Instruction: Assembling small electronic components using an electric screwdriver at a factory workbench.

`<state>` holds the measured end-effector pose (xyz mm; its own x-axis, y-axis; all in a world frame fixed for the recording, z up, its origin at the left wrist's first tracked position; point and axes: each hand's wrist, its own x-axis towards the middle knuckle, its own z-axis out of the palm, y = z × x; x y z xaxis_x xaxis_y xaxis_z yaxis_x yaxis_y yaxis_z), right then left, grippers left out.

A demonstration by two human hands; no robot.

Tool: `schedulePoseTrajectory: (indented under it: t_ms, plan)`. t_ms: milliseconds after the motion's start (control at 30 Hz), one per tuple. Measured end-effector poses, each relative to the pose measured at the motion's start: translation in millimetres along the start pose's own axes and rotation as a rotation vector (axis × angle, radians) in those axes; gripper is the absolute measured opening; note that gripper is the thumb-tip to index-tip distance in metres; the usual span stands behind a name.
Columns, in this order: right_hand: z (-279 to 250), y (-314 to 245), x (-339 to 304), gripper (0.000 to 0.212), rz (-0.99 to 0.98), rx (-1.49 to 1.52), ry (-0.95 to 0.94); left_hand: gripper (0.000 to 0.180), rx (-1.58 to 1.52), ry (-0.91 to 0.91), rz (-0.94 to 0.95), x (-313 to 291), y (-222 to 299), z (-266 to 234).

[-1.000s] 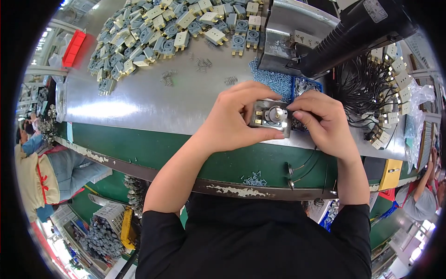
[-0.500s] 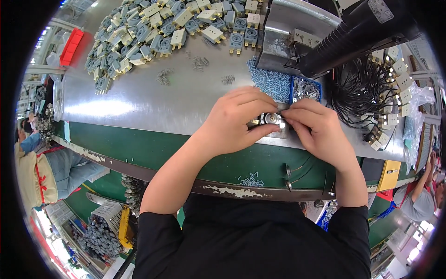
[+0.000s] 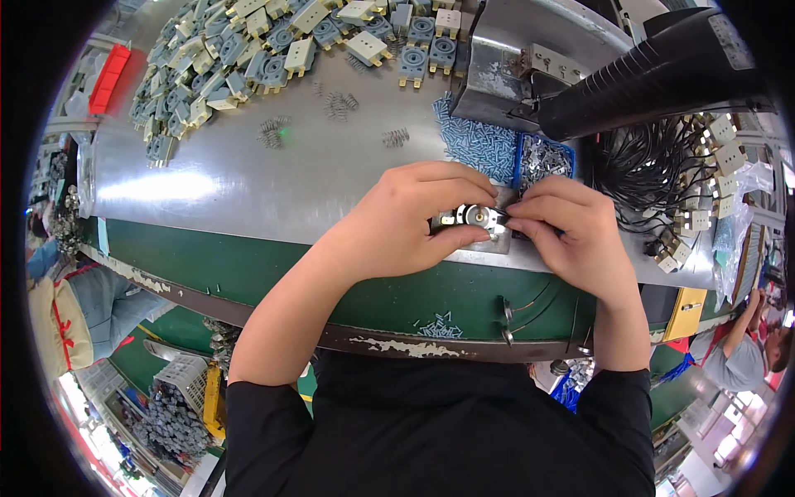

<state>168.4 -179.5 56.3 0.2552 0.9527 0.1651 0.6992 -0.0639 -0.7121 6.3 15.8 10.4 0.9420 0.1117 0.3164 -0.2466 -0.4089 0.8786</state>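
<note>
One left hand (image 3: 414, 217), one right hand (image 3: 573, 230) and, between them, one part (image 3: 479, 217). Two screw piles (image 3: 480, 147): one beyond both hands, one on their near side. Beyond the right: one tray (image 3: 519, 159). Beyond the left: dozens of blocks (image 3: 299, 58), too overlapped to count.
</note>
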Motion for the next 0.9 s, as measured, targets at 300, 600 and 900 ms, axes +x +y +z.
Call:
schedulePoseTrajectory:
  t_ms: [300, 600, 900]
  plan:
    - [-6, 18, 9, 0.017, -0.091, -0.024, -0.048, 0.036, -0.009, 0.024, -0.003, -2, -1, 2]
    - [-8, -10, 14, 0.026, 0.089, 0.101, 0.124, 0.036, 0.015, 0.01, 0.02, -4, -2, 0]
    - [-22, -17, 27, 0.018, 0.023, 0.077, -0.1, 0.027, 0.006, 0.046, 0.037, -6, -2, 3]
